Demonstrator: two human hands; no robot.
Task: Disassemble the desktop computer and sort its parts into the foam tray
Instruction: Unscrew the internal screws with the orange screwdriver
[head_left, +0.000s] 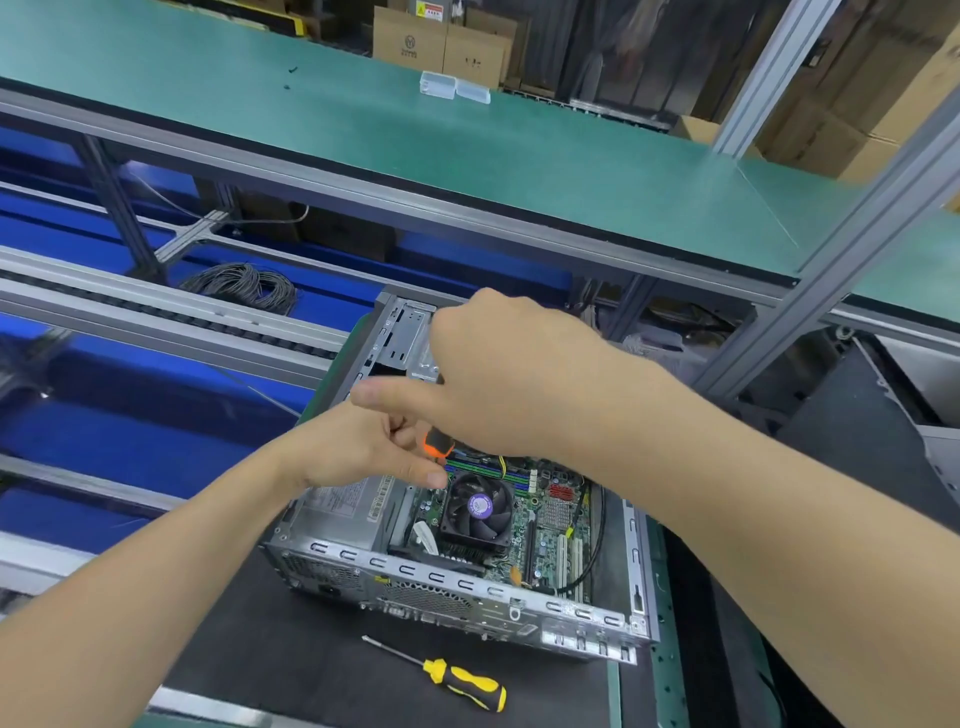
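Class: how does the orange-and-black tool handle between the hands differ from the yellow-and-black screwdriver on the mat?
The orange-and-black tool handle is accented orange; the yellow-and-black screwdriver, yellow. The orange one sits between the left hand and right hand above the open metal computer case; the yellow one lies untouched on the black mat. The orange one is mostly hidden; the yellow one shows its whole shaft. Both grips include black.
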